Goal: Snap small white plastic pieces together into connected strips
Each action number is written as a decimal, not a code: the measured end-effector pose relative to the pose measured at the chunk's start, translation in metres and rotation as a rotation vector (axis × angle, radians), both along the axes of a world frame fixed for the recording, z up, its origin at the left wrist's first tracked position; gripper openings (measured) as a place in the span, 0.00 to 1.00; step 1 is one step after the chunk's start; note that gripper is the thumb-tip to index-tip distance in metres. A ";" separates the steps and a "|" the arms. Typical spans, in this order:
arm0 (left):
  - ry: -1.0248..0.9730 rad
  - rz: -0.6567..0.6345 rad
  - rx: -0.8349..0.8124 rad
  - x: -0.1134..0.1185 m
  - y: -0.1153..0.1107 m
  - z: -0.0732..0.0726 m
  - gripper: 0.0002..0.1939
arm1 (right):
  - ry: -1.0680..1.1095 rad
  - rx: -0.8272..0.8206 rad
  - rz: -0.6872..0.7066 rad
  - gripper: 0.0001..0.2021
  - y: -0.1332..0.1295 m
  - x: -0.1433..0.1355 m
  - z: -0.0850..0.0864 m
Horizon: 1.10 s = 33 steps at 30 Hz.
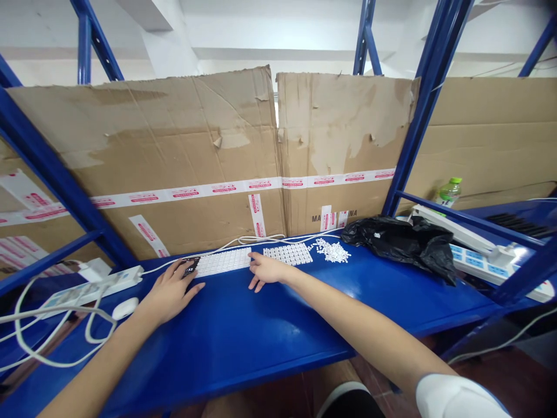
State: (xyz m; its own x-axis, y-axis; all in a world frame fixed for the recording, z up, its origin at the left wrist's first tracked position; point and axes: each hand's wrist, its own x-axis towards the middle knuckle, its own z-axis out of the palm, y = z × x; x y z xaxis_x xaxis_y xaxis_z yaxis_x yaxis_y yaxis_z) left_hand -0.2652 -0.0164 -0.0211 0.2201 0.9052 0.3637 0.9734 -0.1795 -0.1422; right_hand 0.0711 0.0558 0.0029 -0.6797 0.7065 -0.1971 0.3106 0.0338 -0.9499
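My left hand [169, 295] lies with fingers stretched out over a small dark screen with light digits [190, 267], touching it and partly covering it at the left end of a white keyboard-like panel [224, 262]. My right hand [266, 270] is at that panel's right end, its index finger extended and its other fingers loosely apart. Nothing shows in its grasp. Just beyond the right hand lies a second white gridded block [293, 253], perhaps a set of keys. A loose heap of small white pieces [334, 251] is spread to its right.
A crumpled black plastic bag [400, 238] rests on the blue table [278, 331]. Power strips [100, 287] and white cables stand at left, beside a white mouse [125, 308]. Cardboard sheets [191, 145] wall off the back; blue posts [418, 110] and a green-capped bottle [449, 191] are at right.
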 end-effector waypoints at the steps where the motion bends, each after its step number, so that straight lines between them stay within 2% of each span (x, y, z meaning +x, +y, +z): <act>1: 0.002 0.005 0.001 0.002 0.000 0.000 0.32 | -0.003 0.004 0.001 0.37 0.000 0.000 0.000; 5: -0.021 -0.014 0.014 0.016 0.000 0.003 0.35 | -0.028 0.033 0.013 0.36 -0.001 0.001 0.002; 9: -0.063 -0.086 0.034 0.035 -0.001 0.007 0.34 | -0.064 0.073 0.027 0.34 -0.003 0.000 0.004; 12: -0.154 -0.180 0.059 0.057 -0.003 0.011 0.31 | -0.078 0.153 0.013 0.32 -0.007 0.004 0.006; 15: -0.308 -0.296 0.073 0.090 -0.005 0.018 0.27 | -0.078 0.300 -0.033 0.27 -0.010 0.018 0.008; 20: -0.557 -0.379 0.041 0.157 0.004 0.030 0.20 | -0.064 0.572 -0.169 0.12 0.008 0.073 0.018; 24: -0.647 -0.329 0.080 0.197 0.035 0.033 0.21 | -0.126 0.755 -0.388 0.10 0.042 0.132 0.025; 29: -0.748 -0.247 0.108 0.215 0.076 0.024 0.17 | -0.268 0.910 -0.584 0.10 0.076 0.190 0.016; 33: -0.774 -0.220 0.073 0.208 0.084 0.013 0.17 | -0.404 1.035 -0.618 0.10 0.086 0.215 0.004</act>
